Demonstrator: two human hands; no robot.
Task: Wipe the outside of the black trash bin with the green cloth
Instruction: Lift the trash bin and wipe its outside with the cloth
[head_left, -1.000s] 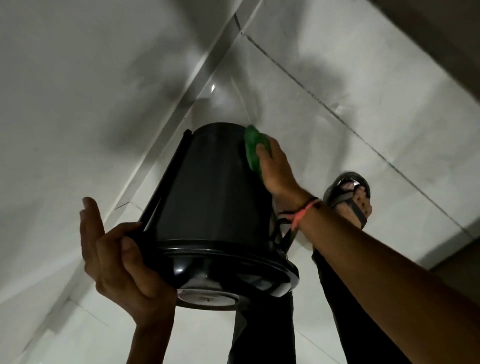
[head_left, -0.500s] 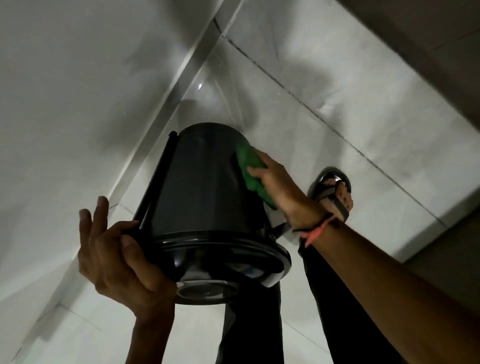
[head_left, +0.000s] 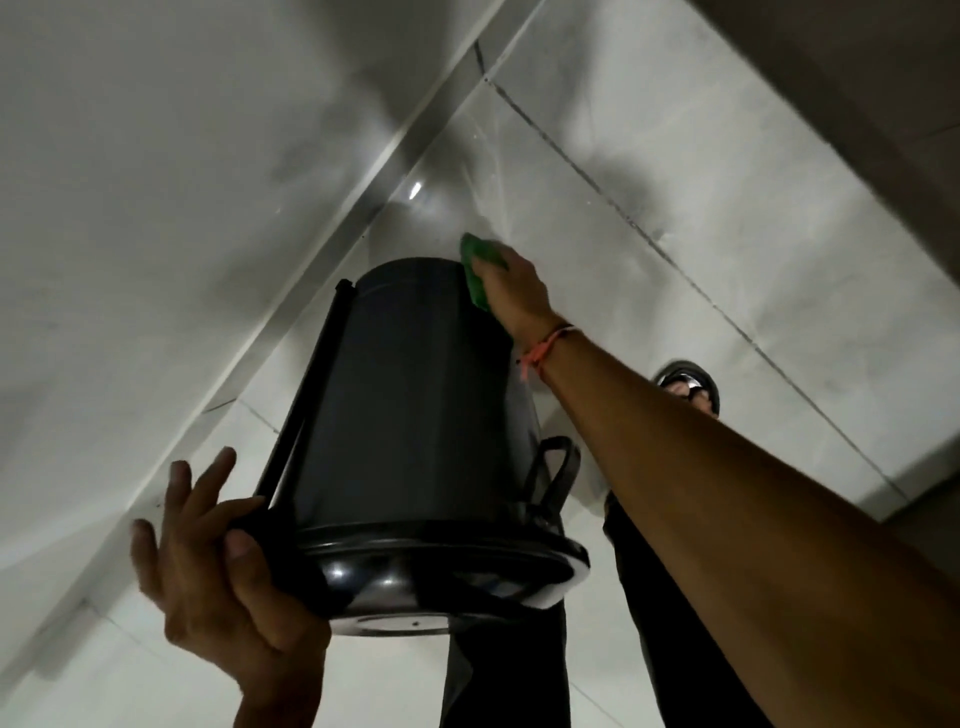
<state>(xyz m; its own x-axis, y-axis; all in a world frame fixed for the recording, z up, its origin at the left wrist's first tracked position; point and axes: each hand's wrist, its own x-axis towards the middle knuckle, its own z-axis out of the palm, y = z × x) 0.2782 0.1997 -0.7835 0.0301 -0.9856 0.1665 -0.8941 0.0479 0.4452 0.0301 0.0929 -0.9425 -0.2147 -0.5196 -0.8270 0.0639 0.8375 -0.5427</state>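
- Head view is the only one I am getting, and it is looking down over both arms at a pale tiled floor.
- I am seeing the bin being held off the floor between the two hands, in front of the person's dark trousers.
- It is lying tilted: its long axis is running from the rimmed lid end near the camera, low in the frame, up and away to the flat base end, which is pointing at the junction of wall and floor.
- A black rod is running along its left side, and a looped handle is hanging at lower right.
- The left hand is cupping the lid end from below, thumb pressing on the rim, the other fingers spreading apart behind it.
- The right hand is closing on the cloth, fingers together, pressing it against the upper right edge of the bin by the base.
- A sandalled foot is showing beyond the right forearm.
- I am judging the wiping to be under way, with the cloth working the far end of the right flank.
- The wall facing the camera is looking evenly matt, but I am not able to tell clean from unwiped in this dim light; the left side, underside and lid rim are likely remaining.
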